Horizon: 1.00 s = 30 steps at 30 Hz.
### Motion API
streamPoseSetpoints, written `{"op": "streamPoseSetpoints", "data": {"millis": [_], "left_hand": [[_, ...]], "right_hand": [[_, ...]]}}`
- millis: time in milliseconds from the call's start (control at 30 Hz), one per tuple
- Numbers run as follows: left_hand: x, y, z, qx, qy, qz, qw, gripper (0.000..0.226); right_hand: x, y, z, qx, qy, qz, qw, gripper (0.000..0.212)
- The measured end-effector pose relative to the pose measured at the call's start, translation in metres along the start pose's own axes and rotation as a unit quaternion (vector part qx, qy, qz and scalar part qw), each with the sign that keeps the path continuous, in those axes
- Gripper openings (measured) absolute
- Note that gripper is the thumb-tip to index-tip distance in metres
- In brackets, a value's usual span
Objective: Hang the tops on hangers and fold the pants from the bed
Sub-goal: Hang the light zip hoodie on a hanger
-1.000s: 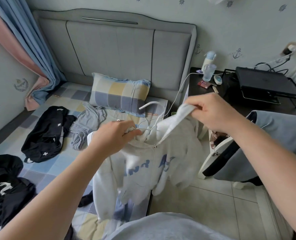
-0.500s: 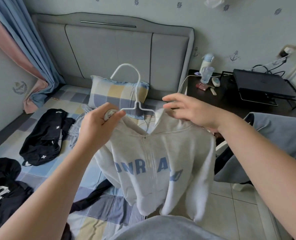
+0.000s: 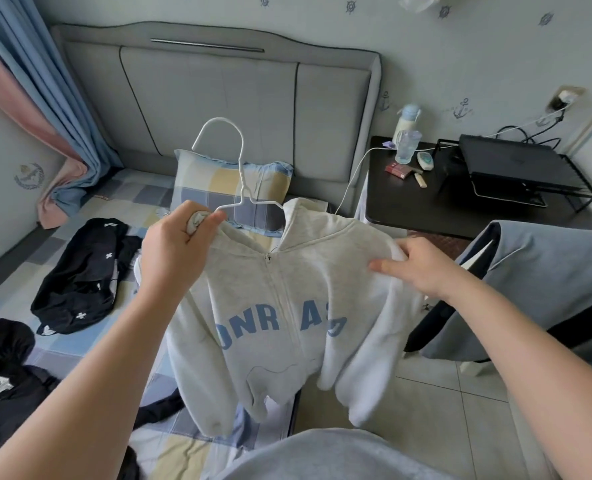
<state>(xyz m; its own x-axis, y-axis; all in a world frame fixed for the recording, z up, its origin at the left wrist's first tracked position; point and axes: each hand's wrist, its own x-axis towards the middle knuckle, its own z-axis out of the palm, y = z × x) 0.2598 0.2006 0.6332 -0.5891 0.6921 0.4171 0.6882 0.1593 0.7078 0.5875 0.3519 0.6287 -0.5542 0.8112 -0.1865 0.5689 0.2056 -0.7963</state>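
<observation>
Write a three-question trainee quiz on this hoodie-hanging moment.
1. True or false: the hook of the white wire hanger stands up above the pale grey zip-up hoodie.
2. The black clothes lie: A) on the checked bed B) on the tiled floor C) on the dark side table.
3. Which hand's grip bunches the hoodie's shoulder at the hanger's end?

Key: 1 true; 2 A; 3 left hand.
</observation>
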Motion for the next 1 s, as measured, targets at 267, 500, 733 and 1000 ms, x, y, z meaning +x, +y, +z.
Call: {"op": "streamPoseSetpoints", "data": {"millis": [267,500,733,1000], "left_hand": [[0.005,-0.001,-0.011,0.094,0.003,0.133,0.987,0.028],[0.002,0.006,-0.010,0.125,-0.010,0.150,0.981,0.027],[-0.005,0.015,-0.005,-0.021,0.066,0.041,0.997,0.029],[-0.013,0.036,0.004,-0.020,0.031,0.101,0.994,0.022]], "right_hand": [[-0.010,-0.027,-0.017,0.063,0.162,-0.118,0.978,0.003],[-0.025,-0.058,-0.028,0.067,0.173,-0.248,0.951,0.016],[-0.044,-0.044,-0.032,0.191,0.003,-0.214,0.958,0.027],[-0.030,-0.055,-0.025,-0.069,0.045,-0.144,0.986,0.049]]}}
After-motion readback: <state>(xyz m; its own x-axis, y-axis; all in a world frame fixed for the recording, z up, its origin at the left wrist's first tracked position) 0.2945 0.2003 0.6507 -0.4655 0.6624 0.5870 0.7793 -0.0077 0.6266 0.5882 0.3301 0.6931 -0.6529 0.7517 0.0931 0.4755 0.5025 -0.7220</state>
